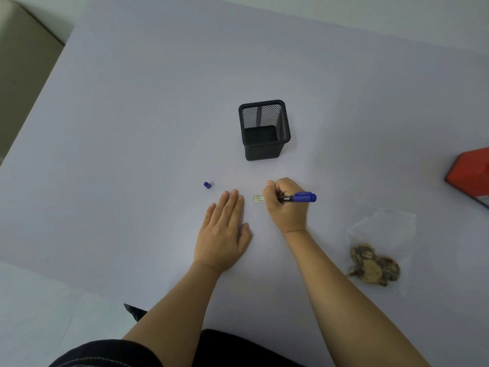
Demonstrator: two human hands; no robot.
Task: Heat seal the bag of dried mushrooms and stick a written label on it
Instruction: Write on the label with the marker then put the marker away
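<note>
Marker (297,198) crosswise, nib seemingly pointing left.

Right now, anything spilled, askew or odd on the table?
Nothing stands out. The blue cap lies loose just left of the left hand, but the right hand holds the marker at the label. The mushrooms are inside the bag; pen holder upright.

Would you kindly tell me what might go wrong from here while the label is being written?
The left hand lies flat beside the label, not on it, so it may slide under the marker. The right hand covers part of the label and might smear ink. The loose cap could roll away.
</note>
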